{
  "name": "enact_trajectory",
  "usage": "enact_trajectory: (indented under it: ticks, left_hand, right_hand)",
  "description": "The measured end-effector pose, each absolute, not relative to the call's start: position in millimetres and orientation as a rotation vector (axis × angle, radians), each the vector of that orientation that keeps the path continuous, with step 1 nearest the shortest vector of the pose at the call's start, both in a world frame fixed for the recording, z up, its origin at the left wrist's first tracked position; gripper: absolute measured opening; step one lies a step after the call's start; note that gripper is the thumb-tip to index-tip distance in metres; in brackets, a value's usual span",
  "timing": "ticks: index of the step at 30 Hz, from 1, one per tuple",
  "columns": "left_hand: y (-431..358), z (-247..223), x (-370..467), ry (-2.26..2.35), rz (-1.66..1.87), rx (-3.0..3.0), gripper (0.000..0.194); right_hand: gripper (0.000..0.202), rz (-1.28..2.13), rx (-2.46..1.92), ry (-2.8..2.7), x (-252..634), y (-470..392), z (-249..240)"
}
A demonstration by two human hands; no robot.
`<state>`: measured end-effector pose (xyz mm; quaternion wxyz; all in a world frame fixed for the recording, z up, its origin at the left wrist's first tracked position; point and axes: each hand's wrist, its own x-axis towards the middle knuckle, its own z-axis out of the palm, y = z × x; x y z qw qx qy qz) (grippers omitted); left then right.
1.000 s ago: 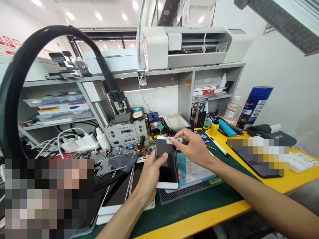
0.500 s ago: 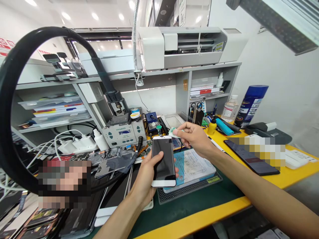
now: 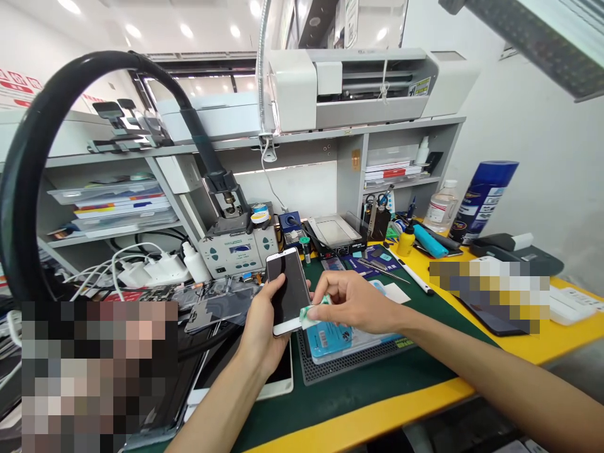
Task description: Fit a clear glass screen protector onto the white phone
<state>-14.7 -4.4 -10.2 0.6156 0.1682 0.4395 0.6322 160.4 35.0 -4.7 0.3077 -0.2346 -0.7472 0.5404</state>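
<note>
A white-framed phone (image 3: 289, 292) with a dark screen is held tilted by my left hand (image 3: 265, 321), thumb on the front and fingers behind it. Pinched in my right hand (image 3: 349, 303) is a small white and green cloth (image 3: 307, 314), which lies against the phone's lower right corner. Below my right hand, a blue and white box (image 3: 330, 343) rests on a dark perforated mat (image 3: 309, 372). To the left of my left wrist lie phones and screen parts.
Behind stands a soldering station (image 3: 238, 251) with a thick black hose (image 3: 23, 157) arching at the left. A yellow bottle (image 3: 406, 241), a white pen (image 3: 416, 277) and a blue spray can (image 3: 484, 201) are at the right. Pixelated patches hide some areas.
My right hand has moved with the cloth from the phone's top edge down to its lower right corner. The phone has shifted up and left and is more tilted.
</note>
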Motion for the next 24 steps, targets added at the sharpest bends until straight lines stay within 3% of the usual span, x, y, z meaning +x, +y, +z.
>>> enact_trajectory:
  ticks: [5, 24]
  left_hand:
    - [-5.6, -11.3, -12.8, 1.056, 1.477, 0.385, 0.014]
    - [-12.7, -11.8, -10.7, 0.722, 1.205, 0.526, 0.053]
  right_hand:
    - [0.029, 1.35, -0.669, -2.0, 160.1, 39.0, -5.3]
    - [0.035, 1.221, -0.86, -1.689, 159.6, 59.8, -11.0]
